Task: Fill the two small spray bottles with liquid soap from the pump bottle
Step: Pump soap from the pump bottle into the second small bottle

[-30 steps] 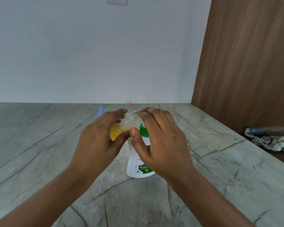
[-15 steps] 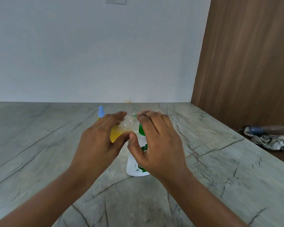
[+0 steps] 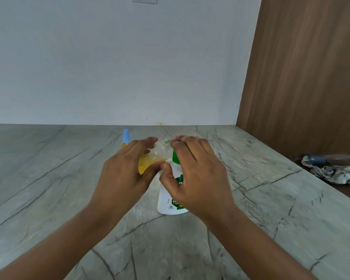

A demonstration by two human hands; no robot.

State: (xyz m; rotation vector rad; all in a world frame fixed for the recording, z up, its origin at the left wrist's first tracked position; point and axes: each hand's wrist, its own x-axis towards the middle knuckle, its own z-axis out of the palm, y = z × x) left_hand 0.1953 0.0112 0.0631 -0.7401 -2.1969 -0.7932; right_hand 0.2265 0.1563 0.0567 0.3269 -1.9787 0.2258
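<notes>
- Left hand (image 3: 125,174): wrapped around a small clear plastic bottle (image 3: 150,163) partly filled with yellow-orange liquid, with the thumb beneath and the fingers over the top. The bottle is held above the worktop and tilted. Its uncapped threaded neck points up and to the right, close to the fingertips of the other hand.
- Right hand (image 3: 198,174): arched, fingers curled, over the top of a white plastic pump bottle (image 3: 170,201) with a green collar and green label. Its thumb tip lies just beside the left thumb. The pump head is hidden beneath the hand, so it cannot be told whether the hand grasps or presses it.
- Pump bottle: upright on the grey veined stone worktop (image 3: 49,178), just right of the held bottle and partly covered by the right hand.
- Second small spray bottle with a pale blue sprayer top (image 3: 126,138): upright on the worktop behind the left hand, with yellow liquid visible below the sprayer; neither hand touches it.
- Surroundings: white wall (image 3: 109,67); brown wood-grain panel (image 3: 311,77) at right; crumpled patterned cloth (image 3: 339,175) at far right.
</notes>
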